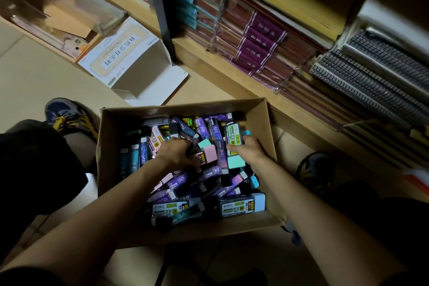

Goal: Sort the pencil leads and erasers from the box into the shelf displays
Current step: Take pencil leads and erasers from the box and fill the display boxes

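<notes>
Box: the open cardboard box [185,169] sits on the floor between the person's feet, heaped with pencil lead cases [173,208] and erasers [210,152] mixed together.
Left hand: the left hand [176,151] is pressed palm-down into the middle of the heap, fingers curled around dark cases just beside a pink eraser; what exactly it holds cannot be told.
Right hand: the right hand [246,147] is closed around a green-labelled lead case [233,133] near the box's far right side, with a teal eraser [236,161] lying just below it.
Shelves: the wooden shelf [232,72] beyond the box holds stacked notebooks [260,46]; no lead or eraser display shows in view.
Nearby: an empty white carton [130,62] lies open on the floor near the box.
Step in hand: gathering items out of the heap, judging by both hands being inside.
Doing it well: best to pick one kind at a time, so each handful goes to a single display; lift cases free along their length rather than dragging, so neighbours do not spill over the low box wall.
Risk: slim cases could slip from a crowded grip.
</notes>
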A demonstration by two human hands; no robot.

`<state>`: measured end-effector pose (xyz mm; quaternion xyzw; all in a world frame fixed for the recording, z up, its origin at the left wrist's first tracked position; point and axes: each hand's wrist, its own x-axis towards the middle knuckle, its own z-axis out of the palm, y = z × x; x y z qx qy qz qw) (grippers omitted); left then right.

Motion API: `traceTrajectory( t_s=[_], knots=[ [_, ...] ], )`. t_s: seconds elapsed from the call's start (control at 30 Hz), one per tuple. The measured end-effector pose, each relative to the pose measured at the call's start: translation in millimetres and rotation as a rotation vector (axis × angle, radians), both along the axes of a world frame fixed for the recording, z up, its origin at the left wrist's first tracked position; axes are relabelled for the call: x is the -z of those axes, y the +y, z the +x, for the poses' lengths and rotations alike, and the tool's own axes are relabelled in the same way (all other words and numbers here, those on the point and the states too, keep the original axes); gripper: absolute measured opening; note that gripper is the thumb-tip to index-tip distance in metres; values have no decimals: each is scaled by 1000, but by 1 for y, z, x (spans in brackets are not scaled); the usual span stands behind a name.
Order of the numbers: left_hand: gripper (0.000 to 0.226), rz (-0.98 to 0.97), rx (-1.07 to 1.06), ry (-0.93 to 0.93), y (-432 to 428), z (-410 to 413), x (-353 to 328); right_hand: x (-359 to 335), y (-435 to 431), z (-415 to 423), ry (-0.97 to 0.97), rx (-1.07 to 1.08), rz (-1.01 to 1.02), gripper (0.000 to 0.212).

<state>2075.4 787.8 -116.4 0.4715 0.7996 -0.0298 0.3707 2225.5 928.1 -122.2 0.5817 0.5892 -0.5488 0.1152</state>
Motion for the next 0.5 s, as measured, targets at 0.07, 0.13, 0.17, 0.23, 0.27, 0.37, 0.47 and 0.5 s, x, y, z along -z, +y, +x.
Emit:
traceTrajectory(
  t_s=[0.07,0.13,0.17,0.23,0.27,0.37,0.47,0.5],
  knots=[
    [39,-6,-15,-33,1,-3,-2,2,1,2,15,57,47,33],
    [25,5,-53,-77,1,-7,-4,3,3,2,22,115,106,27],
    [24,6,-86,-114,1,-8,-5,2,3,2,20,122,118,28],
    [26,14,-142,-180,-1,-8,-9,1,3,3,23,102,142,28],
    [20,33,-167,-207,-2,-9,-9,-1,3,4,24,86,163,27],
    [19,157,-355,-397,-6,-8,-18,-11,-2,9,34,68,203,28],
    [27,297,-665,-712,-6,2,-30,-26,-9,19,130,166,163,30],
    [29,343,-761,-780,-5,7,-34,-34,-12,23,203,222,121,26]
  ],
)
